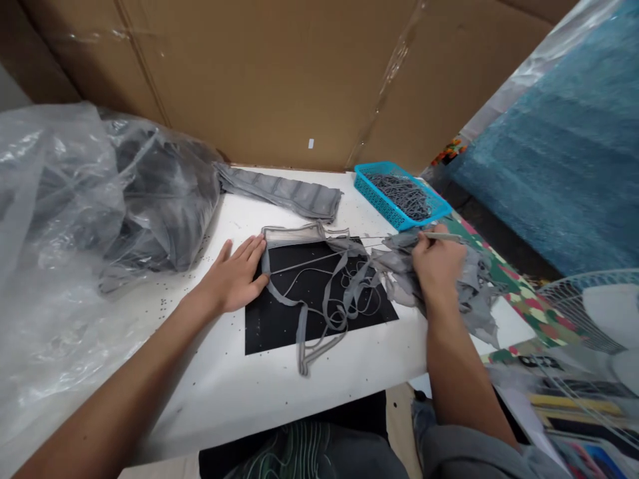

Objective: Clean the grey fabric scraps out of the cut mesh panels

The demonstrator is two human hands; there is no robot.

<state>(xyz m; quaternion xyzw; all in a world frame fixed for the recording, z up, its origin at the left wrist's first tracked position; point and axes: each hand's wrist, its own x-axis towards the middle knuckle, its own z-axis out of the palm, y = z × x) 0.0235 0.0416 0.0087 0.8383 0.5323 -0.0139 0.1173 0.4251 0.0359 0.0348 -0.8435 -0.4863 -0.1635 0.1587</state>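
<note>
My left hand [234,274] lies flat with fingers stretched out, pressing the left end of a grey fabric strap piece [319,283] down at the edge of a black mat [279,319]. The grey straps and thin cords spread loosely over the mat. My right hand [436,263] is closed on a thin metal tool [443,235] at the right end of the straps, resting on a heap of grey fabric pieces [472,293].
A turquoise basket [394,211] of grey cords stands at the back right. A folded grey fabric piece [284,189] lies behind the mat. A large clear plastic bag [84,219] with dark fabric fills the left. Cardboard walls [279,73] stand behind. A fan [589,313] sits at right.
</note>
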